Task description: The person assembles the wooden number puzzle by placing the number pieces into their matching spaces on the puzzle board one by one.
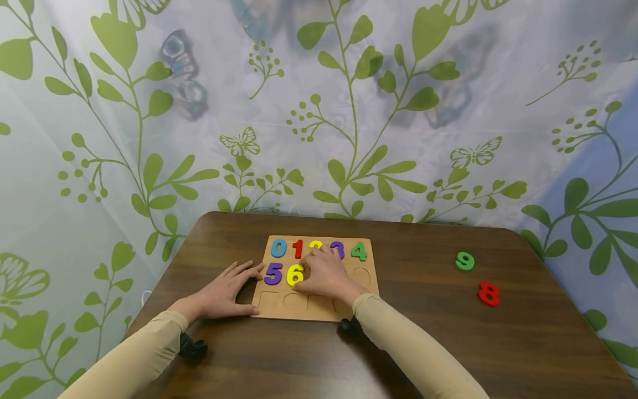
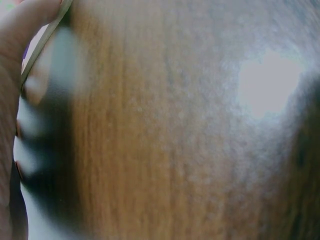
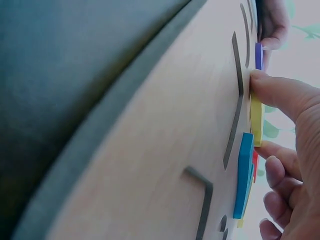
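Note:
A wooden number board (image 1: 279, 313) lies on the table, with a blue 0 (image 1: 278, 248), red 1 (image 1: 297, 249), purple 3 (image 1: 340, 247), green 4 (image 1: 359, 251) and purple 5 (image 1: 273, 274) in its recesses. My right hand (image 1: 326, 272) pinches the yellow 6 (image 1: 295, 275) between thumb and index finger, at the board's surface. It partly covers the yellow 2 (image 1: 315, 244). Beside the 6, the right wrist view shows a blue piece (image 3: 243, 175), hidden in the head view. My left hand (image 1: 226, 292) rests at the board's left edge, fingers spread, thumb near the lower corner.
To the right on the brown table (image 1: 423, 310) lie a green 9 (image 1: 464, 261) and a red 8 (image 1: 489, 293). A curtain (image 1: 279, 111) with leaf prints hangs behind the table. Outlined recesses show along the board's front row.

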Demonstrator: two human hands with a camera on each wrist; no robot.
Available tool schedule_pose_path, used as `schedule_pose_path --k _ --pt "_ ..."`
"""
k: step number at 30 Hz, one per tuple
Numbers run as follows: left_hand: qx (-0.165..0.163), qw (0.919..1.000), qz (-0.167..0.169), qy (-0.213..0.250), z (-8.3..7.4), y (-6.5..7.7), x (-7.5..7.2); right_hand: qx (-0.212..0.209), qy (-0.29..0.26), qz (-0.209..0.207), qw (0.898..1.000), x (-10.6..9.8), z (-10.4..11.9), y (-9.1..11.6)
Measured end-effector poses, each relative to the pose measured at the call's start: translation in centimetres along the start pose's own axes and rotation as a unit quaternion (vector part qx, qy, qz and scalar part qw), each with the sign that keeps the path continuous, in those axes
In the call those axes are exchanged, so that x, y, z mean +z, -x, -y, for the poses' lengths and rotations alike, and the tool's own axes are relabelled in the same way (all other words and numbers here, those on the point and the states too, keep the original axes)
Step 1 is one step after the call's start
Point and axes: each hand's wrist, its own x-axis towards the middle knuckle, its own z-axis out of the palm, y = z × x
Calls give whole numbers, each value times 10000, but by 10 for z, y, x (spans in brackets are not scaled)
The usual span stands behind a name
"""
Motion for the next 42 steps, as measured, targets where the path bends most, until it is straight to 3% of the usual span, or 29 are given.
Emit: schedule_pose_path --k 27,34,42 --pt "60 10000 -79 16 0 1 3 -46 25 -19 10000 -2 -4 2" --pt "76 9998 -159 28 0 2 5 -127 -116 -317 9993 -30 -20 19" --pt "91 9998 -150 38 -1 2 5 119 -197 -944 9953 -69 -65 56"
